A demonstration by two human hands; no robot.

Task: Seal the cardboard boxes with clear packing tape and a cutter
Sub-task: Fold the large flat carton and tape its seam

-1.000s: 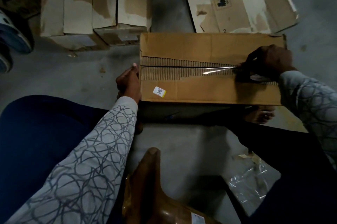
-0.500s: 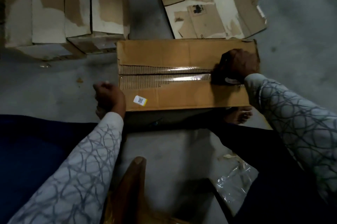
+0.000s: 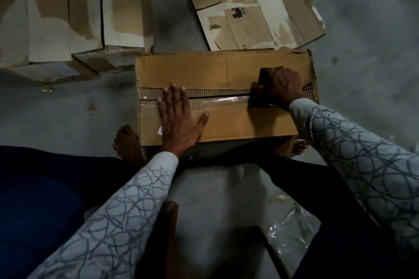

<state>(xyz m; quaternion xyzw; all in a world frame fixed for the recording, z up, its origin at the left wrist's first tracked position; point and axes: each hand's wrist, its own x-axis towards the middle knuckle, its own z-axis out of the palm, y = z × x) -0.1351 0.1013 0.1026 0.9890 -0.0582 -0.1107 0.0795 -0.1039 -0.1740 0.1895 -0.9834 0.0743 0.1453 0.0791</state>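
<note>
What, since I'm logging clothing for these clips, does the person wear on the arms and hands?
The left sleeve and right sleeve are long, pale grey-white, printed with darker overlapping loops, ending at the wrists. The left hand and right hand are bare, without gloves.

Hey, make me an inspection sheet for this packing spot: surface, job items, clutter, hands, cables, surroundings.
Surface: grey concrete floor, stained.
Job's things: cardboard box, flaps shut; clear tape along the seam; cutter not seen.
Clutter: crumpled plastic bag; flattened cardboard.
Hands: left hand flat on box; right hand grips what looks like the tape roll.
Cables: nothing seen.
Surroundings: row of boxes far left; dim light.
</note>
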